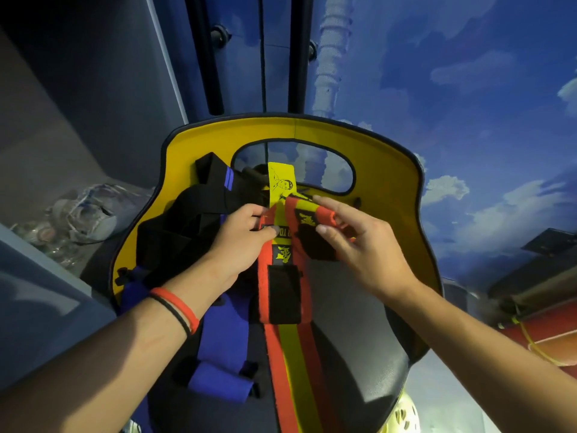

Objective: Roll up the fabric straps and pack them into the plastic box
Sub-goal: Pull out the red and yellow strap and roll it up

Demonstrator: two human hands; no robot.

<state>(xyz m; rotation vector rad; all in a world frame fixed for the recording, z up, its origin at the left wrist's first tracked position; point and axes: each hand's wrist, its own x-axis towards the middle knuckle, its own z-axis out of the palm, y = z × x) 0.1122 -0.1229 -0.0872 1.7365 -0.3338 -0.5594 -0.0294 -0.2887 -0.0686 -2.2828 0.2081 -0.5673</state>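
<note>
An orange and yellow fabric strap with black patches lies along a chair seat and runs toward me. My left hand pinches it near its folded top, thumb pressed on the printed band. My right hand pinches the folded-over orange end between thumb and fingers. A yellow tag with a printed figure sticks up behind the fold. A blue strap and a black strap with blue stripes lie heaped on the left of the seat. No plastic box is in view.
The straps rest on a chair with a yellow back and a black seat. A clear bag of small items sits at the left. The floor shows a blue sky print. An orange object lies at the right.
</note>
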